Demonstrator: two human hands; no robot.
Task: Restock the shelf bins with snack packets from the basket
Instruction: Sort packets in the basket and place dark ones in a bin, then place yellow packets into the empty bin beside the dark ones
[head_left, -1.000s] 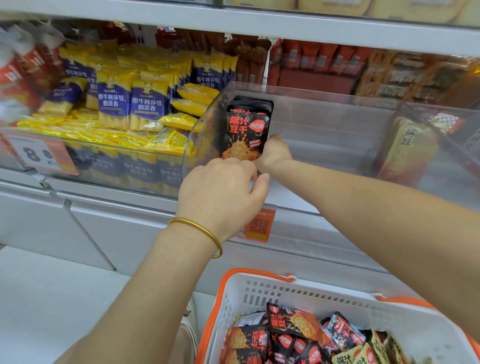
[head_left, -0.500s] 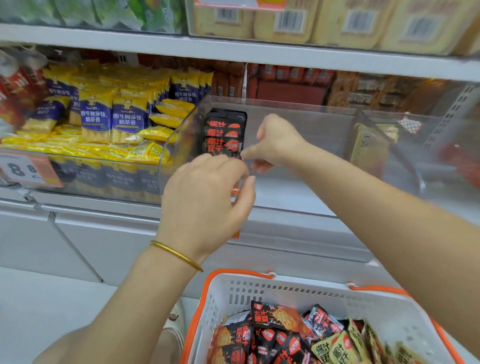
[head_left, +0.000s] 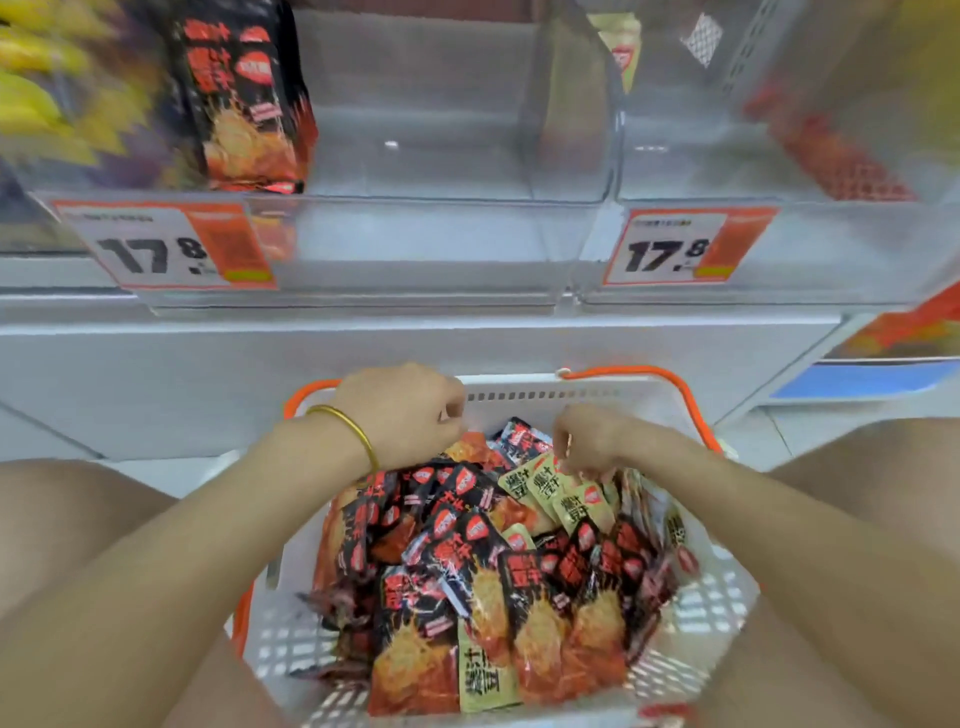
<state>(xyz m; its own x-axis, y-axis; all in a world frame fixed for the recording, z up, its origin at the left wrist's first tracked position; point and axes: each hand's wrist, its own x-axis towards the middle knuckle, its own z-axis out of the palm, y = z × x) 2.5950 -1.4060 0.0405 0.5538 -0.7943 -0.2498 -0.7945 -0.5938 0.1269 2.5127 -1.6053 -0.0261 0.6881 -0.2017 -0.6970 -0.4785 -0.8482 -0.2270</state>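
Both hands are down in the basket (head_left: 519, 387), the white plastic one with orange handles, parked right below the shelf bins. It's heaped with snack packets (head_left: 467, 571), mostly black-and-red ones, plus a few pale yellow packets (head_left: 558, 493) toward the far right of the pile.

The left hand (head_left: 400, 415), the one with the gold bangle (head_left: 345, 423) on the wrist, is over the far left corner of the heap. Knuckles are up and the fingers are curled under into a loose fist. It's right down at an orange-red packet (head_left: 470, 447) at the back of the pile. I honestly can't tell if it's got hold of that one or is only brushing it, since the fingertips are tucked out of sight.

The right hand (head_left: 587, 441) is just across from it, with a small gap between the two. Its fingers are bent downward and the tips sit on the pale yellow packets. It might be pinching the top edge of one, but I can't say for sure with the blur.

Up above, the clear shelf bin (head_left: 457, 218) has a row of black-and-red packets (head_left: 244, 98) standing upright against its left wall. There's a price tag (head_left: 166, 247) reading 17.8 on its front, and a second tag (head_left: 680, 249) with the same number on the neighbouring bin (head_left: 841, 249).
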